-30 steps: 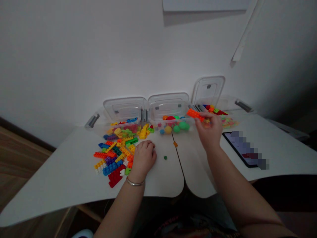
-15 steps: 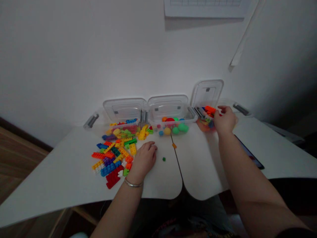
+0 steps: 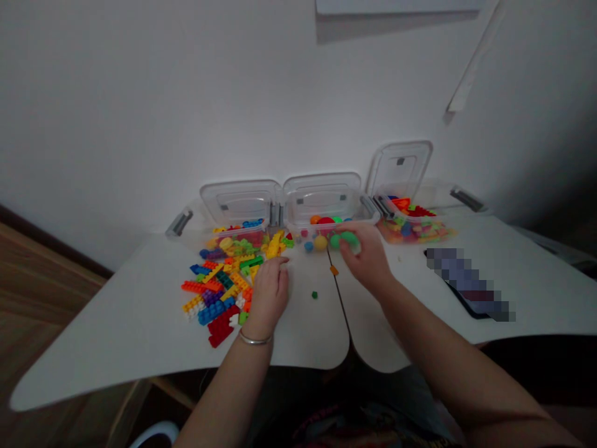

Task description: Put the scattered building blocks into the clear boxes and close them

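Observation:
My left hand (image 3: 269, 291) lies on the white table (image 3: 116, 323) at the right edge of a heap of coloured building bricks (image 3: 217, 292). Its fingers stretch forward and touch the nearest yellow and orange bricks. My right hand (image 3: 367, 258) is empty and hovers in front of the middle clear box (image 3: 321, 202), fingers loosely apart, close to a green ball (image 3: 347, 238). The orange brick it carried earlier is no longer in it. The right clear box (image 3: 410, 231) holds mixed bricks.
Three clear boxes with raised lids stand along the wall; the left one (image 3: 237, 236) holds bricks. A tiny green piece (image 3: 314, 295) and a tiny orange piece (image 3: 333, 270) lie between my hands. A tablet (image 3: 466, 292) lies at the right.
My right hand carried an orange brick to the right box, let it go, and came back left to the middle box. My left hand uncurled and reached toward the bricks.

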`<state>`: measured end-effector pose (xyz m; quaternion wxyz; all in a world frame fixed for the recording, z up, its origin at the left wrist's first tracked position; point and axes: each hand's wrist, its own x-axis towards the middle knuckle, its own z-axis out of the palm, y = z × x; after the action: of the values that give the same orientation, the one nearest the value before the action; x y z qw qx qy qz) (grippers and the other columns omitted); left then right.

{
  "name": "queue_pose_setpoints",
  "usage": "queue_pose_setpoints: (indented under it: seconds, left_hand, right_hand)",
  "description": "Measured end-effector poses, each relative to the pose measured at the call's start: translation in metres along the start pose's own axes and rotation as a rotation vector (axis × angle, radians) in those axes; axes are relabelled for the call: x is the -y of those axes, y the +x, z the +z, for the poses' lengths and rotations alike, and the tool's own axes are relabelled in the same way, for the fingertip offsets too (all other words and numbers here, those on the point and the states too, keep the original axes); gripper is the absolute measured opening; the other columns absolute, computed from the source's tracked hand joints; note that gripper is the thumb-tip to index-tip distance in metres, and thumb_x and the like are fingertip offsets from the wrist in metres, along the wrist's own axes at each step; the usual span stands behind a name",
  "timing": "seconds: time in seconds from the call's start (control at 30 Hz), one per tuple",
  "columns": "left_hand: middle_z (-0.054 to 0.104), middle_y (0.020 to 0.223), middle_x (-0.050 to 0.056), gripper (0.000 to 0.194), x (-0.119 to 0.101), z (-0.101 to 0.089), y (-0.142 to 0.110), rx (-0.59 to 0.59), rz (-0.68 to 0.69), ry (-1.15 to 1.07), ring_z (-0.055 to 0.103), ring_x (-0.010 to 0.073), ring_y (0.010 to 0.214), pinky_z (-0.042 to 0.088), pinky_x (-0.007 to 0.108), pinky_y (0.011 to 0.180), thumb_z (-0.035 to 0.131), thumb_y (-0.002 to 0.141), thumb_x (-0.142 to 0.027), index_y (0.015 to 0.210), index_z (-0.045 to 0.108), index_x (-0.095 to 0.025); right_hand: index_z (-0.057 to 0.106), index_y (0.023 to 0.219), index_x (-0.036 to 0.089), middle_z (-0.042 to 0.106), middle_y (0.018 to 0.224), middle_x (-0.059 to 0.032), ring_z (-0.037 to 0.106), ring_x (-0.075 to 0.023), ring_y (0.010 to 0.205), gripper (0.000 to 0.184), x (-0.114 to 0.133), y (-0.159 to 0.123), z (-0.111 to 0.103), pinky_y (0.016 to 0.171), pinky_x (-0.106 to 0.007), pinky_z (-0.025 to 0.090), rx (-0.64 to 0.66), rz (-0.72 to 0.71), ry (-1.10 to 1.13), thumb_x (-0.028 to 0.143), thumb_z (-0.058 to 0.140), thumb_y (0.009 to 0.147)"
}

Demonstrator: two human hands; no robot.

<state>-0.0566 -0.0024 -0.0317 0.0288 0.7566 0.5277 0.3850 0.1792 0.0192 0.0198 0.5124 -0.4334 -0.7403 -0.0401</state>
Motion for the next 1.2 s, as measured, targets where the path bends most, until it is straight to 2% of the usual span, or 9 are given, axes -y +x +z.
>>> queue_pose_setpoints:
  seconds: [0.1,0.17,0.27,0.33,0.43,0.7,0.83,1.03,1.2]
  left_hand:
    - [0.064,0.109,0.013,0.033,0.001,-0.001,-0.002,-0.087,-0.024,-0.054,0.058,0.0236,0.106,0.047,0.043,0.094,0.031,0.098,-0.027,0.114,0.057,-0.013]
    - [0.064,0.111,0.013,0.035,0.002,-0.001,-0.003,-0.117,-0.04,-0.067,0.058,0.0233,0.107,0.046,0.042,0.095,0.03,0.099,-0.029,0.114,0.057,-0.013]
    - [0.064,0.111,0.012,0.036,0.003,-0.002,-0.004,-0.123,-0.066,-0.07,0.058,0.0227,0.106,0.046,0.042,0.096,0.029,0.099,-0.03,0.114,0.058,-0.014]
    - [0.065,0.11,0.012,0.036,0.004,-0.002,-0.003,-0.121,-0.073,-0.065,0.058,0.0228,0.105,0.046,0.042,0.095,0.03,0.098,-0.029,0.113,0.059,-0.014]
    - [0.066,0.109,0.012,0.035,0.004,-0.002,-0.001,-0.102,-0.078,-0.046,0.059,0.0231,0.104,0.047,0.041,0.094,0.031,0.097,-0.027,0.111,0.06,-0.014]
    - [0.069,0.103,0.009,0.023,-0.001,-0.003,0.002,0.071,-0.02,0.155,0.062,0.0254,0.099,0.046,0.043,0.091,0.048,0.086,-0.018,0.1,0.066,-0.018]
    - [0.069,0.104,0.008,0.021,-0.006,-0.003,0.0,0.146,0.038,0.286,0.061,0.0273,0.1,0.045,0.045,0.091,0.059,0.082,-0.024,0.101,0.068,-0.021]
    - [0.067,0.11,0.008,0.018,-0.006,0.0,0.0,0.203,0.085,0.34,0.059,0.0286,0.102,0.046,0.045,0.089,0.065,0.081,-0.027,0.098,0.07,-0.022]
    - [0.067,0.109,0.008,0.011,-0.004,0.001,0.001,0.184,0.095,0.298,0.059,0.0277,0.102,0.047,0.046,0.089,0.063,0.082,-0.023,0.09,0.069,-0.023]
  right_hand:
    - [0.064,0.105,0.022,0.07,0.107,-0.0052,0.061,-0.0198,0.104,0.022,0.03,-0.017,0.029,0.096,-0.038,0.045,0.373,-0.115,0.132,0.018,0.055,0.086]
    - [0.065,0.109,0.02,0.069,0.113,-0.0066,0.059,-0.021,0.107,0.026,0.046,-0.027,0.047,0.098,-0.038,0.044,0.569,-0.173,0.126,0.02,0.06,0.084]
    - [0.064,0.114,0.015,0.066,0.119,-0.0122,0.057,-0.0254,0.109,0.035,0.06,-0.038,0.067,0.097,-0.041,0.044,0.68,-0.237,0.033,0.03,0.066,0.083]
    - [0.065,0.113,0.014,0.066,0.119,-0.0132,0.058,-0.0262,0.105,0.035,0.064,-0.042,0.075,0.094,-0.041,0.045,0.693,-0.238,-0.024,0.033,0.065,0.084]
    - [0.066,0.109,0.017,0.068,0.114,-0.0094,0.059,-0.0243,0.101,0.025,0.06,-0.045,0.079,0.089,-0.039,0.046,0.704,-0.188,-0.079,0.026,0.061,0.086]
    - [0.067,0.108,0.019,0.068,0.114,-0.0074,0.057,-0.0234,0.103,0.024,0.041,-0.041,0.062,0.09,-0.038,0.042,0.659,0.001,-0.18,0.02,0.059,0.084]
    - [0.068,0.107,0.019,0.067,0.111,-0.008,0.057,-0.0237,0.102,0.025,0.034,-0.041,0.057,0.092,-0.038,0.041,0.639,0.092,-0.216,0.023,0.061,0.083]
    - [0.068,0.105,0.016,0.07,0.1,-0.0095,0.059,-0.0238,0.096,0.024,0.026,-0.041,0.057,0.091,-0.039,0.042,0.648,0.148,-0.171,0.023,0.061,0.083]
    - [0.067,0.099,0.017,0.07,0.098,-0.0082,0.06,-0.0232,0.094,0.022,0.023,-0.041,0.057,0.089,-0.038,0.045,0.575,0.23,-0.065,0.018,0.065,0.078]
